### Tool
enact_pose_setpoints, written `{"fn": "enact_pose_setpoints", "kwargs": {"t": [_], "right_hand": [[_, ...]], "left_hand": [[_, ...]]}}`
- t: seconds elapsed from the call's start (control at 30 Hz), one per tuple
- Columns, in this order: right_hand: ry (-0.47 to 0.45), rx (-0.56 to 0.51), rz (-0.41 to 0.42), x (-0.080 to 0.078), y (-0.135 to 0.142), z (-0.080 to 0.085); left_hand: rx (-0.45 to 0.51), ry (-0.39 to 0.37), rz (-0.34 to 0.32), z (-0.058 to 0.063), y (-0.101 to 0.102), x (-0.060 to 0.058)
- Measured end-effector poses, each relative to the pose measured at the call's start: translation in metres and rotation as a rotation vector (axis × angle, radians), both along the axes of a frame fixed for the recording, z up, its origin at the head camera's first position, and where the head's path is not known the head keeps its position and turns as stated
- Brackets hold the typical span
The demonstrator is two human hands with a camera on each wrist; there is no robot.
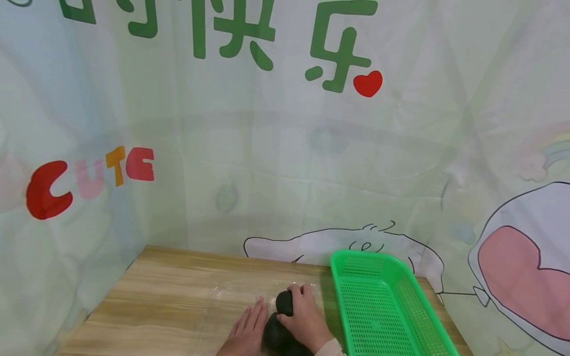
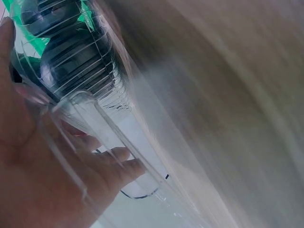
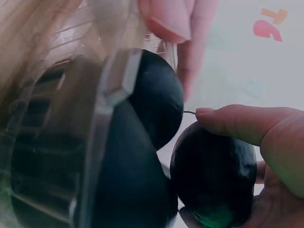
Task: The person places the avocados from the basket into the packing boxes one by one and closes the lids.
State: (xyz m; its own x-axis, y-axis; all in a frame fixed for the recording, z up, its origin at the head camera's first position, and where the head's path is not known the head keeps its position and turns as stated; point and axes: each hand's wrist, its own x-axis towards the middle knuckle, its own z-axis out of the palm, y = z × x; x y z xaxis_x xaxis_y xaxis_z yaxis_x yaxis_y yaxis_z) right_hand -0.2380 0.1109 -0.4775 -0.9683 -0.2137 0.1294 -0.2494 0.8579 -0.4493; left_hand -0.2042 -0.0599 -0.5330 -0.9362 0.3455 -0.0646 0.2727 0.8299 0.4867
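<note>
In the head view my right hand [image 1: 307, 319] grips a dark, smooth oval fruit [image 1: 284, 302] between thumb and fingers. The right wrist view shows this fruit [image 3: 213, 173] close up, right beside other dark rounded fruits [image 3: 156, 95]. Those lie in a clear plastic box [image 3: 102, 128], whose ribbed wall [image 2: 90, 66] crosses in front of them in the left wrist view. My left hand [image 1: 247, 329] lies to the left of the fruits with its fingers straight, against the clear plastic. Part of the box is hidden behind both hands.
A green perforated plastic basket [image 1: 376, 321] stands to the right of my right hand on the wood-grain table [image 1: 147, 301]. Behind the table hangs a printed cloth [image 1: 276, 163] with letters and cartoon figures.
</note>
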Motion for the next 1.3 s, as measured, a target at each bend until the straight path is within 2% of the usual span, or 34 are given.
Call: {"fn": "enact_pose_setpoints", "kwargs": {"t": [0.3,0.5,0.6,0.73,0.83,0.93,1.17,1.3], "right_hand": [[0.011,0.133,-0.019,-0.002,-0.007,-0.002],[-0.018,0.189,0.022,-0.003,-0.010,-0.012],[-0.066,0.196,0.040,-0.002,-0.008,-0.020],[-0.165,0.169,0.035,-0.002,-0.004,-0.023],[-0.184,0.159,0.030,-0.003,-0.001,-0.021],[-0.175,0.140,0.021,-0.003,0.001,-0.020],[-0.062,0.121,0.010,-0.003,0.004,-0.020],[-0.077,0.109,-0.008,-0.006,0.007,-0.017]], "left_hand": [[-0.004,-0.035,-0.008,-0.001,0.000,-0.004],[0.009,-0.045,-0.007,-0.001,0.000,-0.002],[-0.002,-0.036,-0.015,-0.001,0.001,-0.001],[-0.010,-0.023,-0.020,-0.003,0.000,-0.001],[-0.013,-0.014,-0.025,-0.003,0.001,-0.003],[-0.006,-0.011,-0.029,-0.003,0.001,-0.004],[0.010,-0.045,-0.002,-0.004,0.001,-0.006],[-0.025,-0.020,-0.003,-0.006,0.002,-0.007]]}}
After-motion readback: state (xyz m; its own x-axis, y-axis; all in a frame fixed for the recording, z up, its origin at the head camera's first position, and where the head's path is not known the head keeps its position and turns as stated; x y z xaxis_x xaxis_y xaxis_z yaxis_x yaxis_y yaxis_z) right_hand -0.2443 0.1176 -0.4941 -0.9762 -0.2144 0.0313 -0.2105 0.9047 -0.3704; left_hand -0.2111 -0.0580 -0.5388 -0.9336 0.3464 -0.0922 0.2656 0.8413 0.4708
